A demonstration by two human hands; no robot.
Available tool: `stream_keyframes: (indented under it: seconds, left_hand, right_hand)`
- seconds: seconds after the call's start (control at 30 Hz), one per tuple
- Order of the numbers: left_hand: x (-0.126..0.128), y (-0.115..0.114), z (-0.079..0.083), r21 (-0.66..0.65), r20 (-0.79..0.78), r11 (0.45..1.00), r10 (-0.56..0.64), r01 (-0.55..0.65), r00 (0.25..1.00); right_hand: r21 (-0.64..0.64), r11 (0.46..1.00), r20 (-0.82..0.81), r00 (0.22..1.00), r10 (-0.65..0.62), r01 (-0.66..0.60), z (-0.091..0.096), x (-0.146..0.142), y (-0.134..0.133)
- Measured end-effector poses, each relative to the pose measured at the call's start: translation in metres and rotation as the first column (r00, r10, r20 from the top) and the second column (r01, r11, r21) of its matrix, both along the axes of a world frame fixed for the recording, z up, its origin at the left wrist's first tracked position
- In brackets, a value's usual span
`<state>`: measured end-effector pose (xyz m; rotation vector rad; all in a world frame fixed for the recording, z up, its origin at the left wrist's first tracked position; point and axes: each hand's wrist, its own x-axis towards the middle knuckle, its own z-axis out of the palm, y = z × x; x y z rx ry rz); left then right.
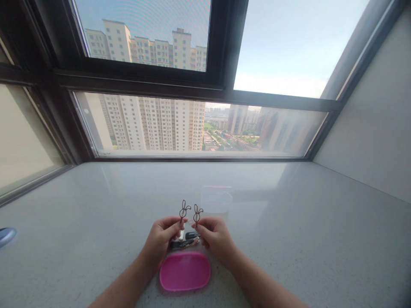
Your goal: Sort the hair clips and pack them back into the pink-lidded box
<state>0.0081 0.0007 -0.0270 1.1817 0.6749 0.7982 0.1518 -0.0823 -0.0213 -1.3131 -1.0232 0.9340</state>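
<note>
Filling the view ahead of you, a broad glass window in dark framing [147, 83] looks out on pale tower blocks [156, 122]. Below it spreads a white, finely speckled surface [289, 222], bare at its right side, and your two forearms come in over it from the near edge. Your left hand [162, 235] and your right hand [214, 236] face each other, near but apart. Between your forearms, just on your side of the hands, lies a bright pink, shallow oval tray [185, 271], its long axis running left to right. Beyond the hands, slightly to the right, a clear, flat plastic container [216, 200] rests on the surface; a smooth bluish rounded object [7, 236] is cut off at the far left. Between your hands and the tray lie a dark, slim clip [192, 235] and, nearer you, a longer black clip with a shiny edge [185, 244]. Smallest are the wire shapes: your left fingers pinch a brown, rabbit-shaped wire piece [183, 209] by its lower end, and your right fingers pinch a matching brown wire rabbit [196, 214] likewise. Both stand roughly upright, ears up, side by side with a narrow gap between them, each nearest the hand that holds it.
</note>
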Motion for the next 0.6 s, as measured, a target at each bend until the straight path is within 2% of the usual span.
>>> stream_keyframes:
  seconds: [0.6]
  left_hand:
    - [-0.0008,0.0005,-0.0038,0.011,0.014,1.0,-0.01,0.01,1.0]
  right_hand:
    - [0.018,1.0,-0.012,1.0,0.011,-0.011,-0.0035,0.0011,0.0008]
